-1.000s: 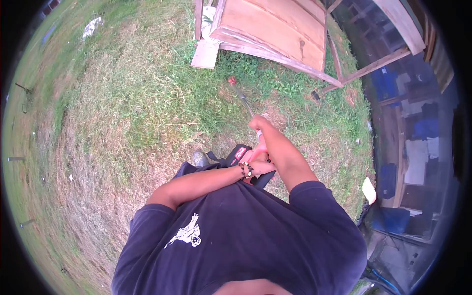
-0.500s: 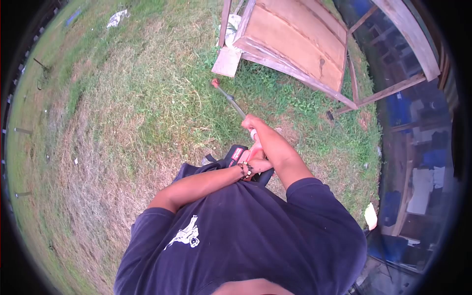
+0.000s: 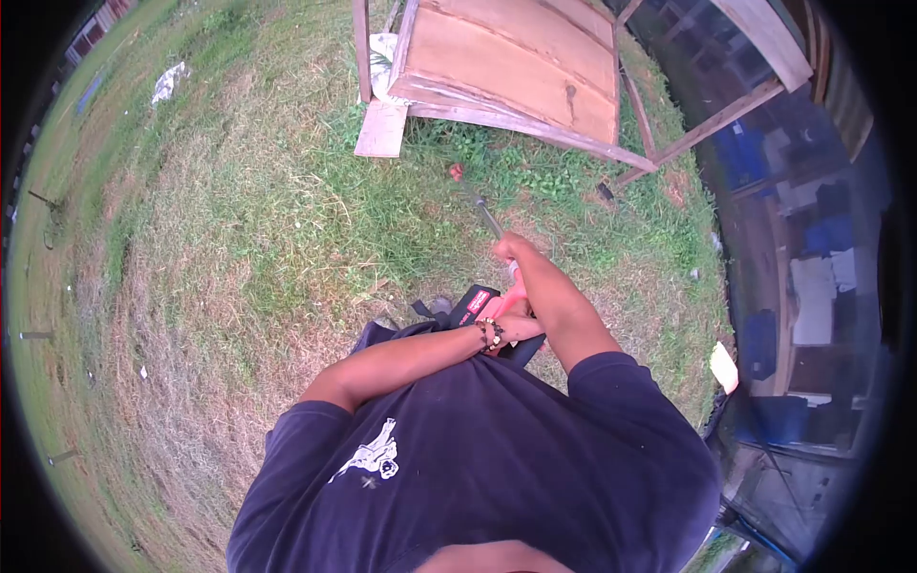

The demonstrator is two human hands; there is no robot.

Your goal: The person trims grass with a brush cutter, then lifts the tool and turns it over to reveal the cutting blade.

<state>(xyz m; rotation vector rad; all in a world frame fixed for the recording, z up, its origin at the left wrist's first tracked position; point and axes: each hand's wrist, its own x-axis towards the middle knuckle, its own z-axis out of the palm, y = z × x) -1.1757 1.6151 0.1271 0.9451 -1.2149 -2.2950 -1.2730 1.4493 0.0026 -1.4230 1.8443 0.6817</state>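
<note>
A cordless grass trimmer (image 3: 490,218) runs out in front of my body, with a grey shaft and a small red head (image 3: 457,172) low over the grass. My right hand (image 3: 507,246) is wrapped round the shaft, ahead of the body. Closer to my waist, my left hand (image 3: 519,328), with a beaded bracelet at its wrist, is closed at the rear grip; its fingers are partly hidden. Beside it sits the trimmer's black and red housing (image 3: 477,306). Taller green grass (image 3: 382,210) grows left of the head.
A raised wooden structure (image 3: 516,67) with a panelled side stands ahead, a loose board (image 3: 381,129) at its left foot. A dark object (image 3: 606,192) lies in the grass near its right leg. Dark netting or sheeting (image 3: 755,239) lines the right side.
The trimmer's head has swung right, from beside the loose board to in front of the wooden structure. The view has turned right too. Both hands keep their hold.
</note>
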